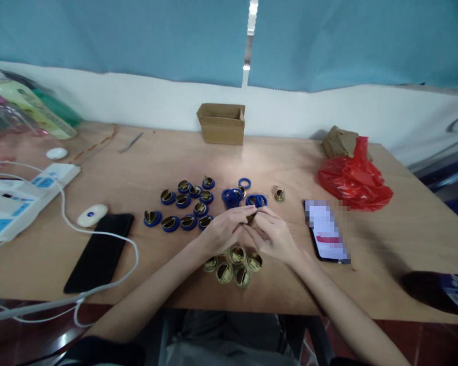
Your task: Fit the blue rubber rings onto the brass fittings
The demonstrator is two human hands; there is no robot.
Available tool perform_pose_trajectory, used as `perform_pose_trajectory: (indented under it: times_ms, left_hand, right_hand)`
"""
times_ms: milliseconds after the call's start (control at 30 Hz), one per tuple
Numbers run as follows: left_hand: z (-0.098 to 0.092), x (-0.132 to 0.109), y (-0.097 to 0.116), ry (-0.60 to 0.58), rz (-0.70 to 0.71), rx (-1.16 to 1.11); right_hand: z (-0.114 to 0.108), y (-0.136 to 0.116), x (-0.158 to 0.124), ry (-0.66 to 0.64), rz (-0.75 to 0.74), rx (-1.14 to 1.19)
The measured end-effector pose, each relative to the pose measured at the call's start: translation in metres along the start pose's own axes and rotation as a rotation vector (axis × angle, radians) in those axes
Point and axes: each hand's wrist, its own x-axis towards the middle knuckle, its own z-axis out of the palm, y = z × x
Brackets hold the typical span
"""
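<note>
My left hand (223, 231) and my right hand (273, 234) meet over the table, fingertips pinched together on a small brass pin-back badge (251, 217), mostly hidden by the fingers. Just beyond them lie loose blue rings (231, 198) in a small pile. Several brass badges with blue rings around them (182, 201) are spread to the left, pin sides up. Close below my hands sits a cluster of brass pin-back badges without rings (237, 255). One more brass badge (279, 194) rests alone to the right of the rings.
A cardboard box (223, 127) stands at the back by the wall. On the right are a lit phone (326, 231), a red plastic bag (354, 183) and a dark bottle (438, 290). A black phone (99, 254), white cable (135, 254) and power strip (30, 201) occupy the left.
</note>
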Motion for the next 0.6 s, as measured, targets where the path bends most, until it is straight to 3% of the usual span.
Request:
perform_pose_trajectory:
  times_ms: [600]
  left_hand:
    - [-0.0048, 0.0071, 0.003, 0.013, 0.204, 0.146]
  right_hand:
    - [0.0019, -0.0044, 0.0014, 0.046, 0.039, 0.038]
